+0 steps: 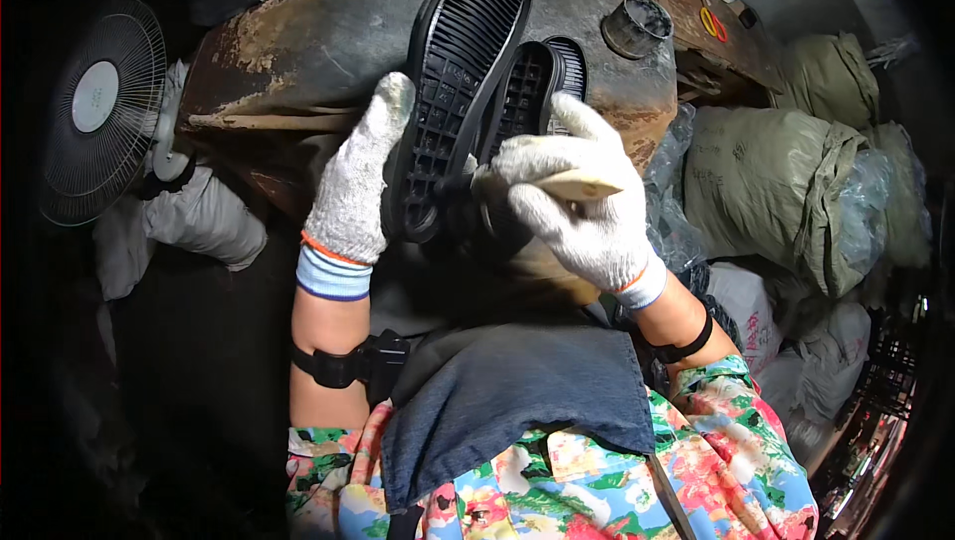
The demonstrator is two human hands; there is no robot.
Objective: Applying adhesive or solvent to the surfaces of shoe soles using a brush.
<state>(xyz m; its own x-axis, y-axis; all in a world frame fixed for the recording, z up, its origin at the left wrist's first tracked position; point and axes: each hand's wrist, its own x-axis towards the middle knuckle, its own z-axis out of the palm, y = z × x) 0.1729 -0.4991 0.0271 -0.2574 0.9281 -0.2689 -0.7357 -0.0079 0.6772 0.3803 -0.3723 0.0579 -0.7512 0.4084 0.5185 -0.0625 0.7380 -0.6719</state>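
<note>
From my remote post I have the left hand, in a white knitted glove [353,182], gripping the left edge of a long black rubber shoe sole with ribs and a grid [453,83]. One digit lies straight along that edge; the others are behind the sole, so I cannot tell whether they are spread. The sole is held tilted, its far end over the worn brown worktable [338,33]. My right hand, gloved likewise [597,222], pinches a pale wooden handle [582,185] between thumb and curled fingers, with one finger raised; what the handle ends in, I cannot make out. Just right of the held sole I see a second black rubber sole [519,92] and, behind it, a third black ribbed sole [573,65]. Farther right stands a dark round tin [619,39].
</note>
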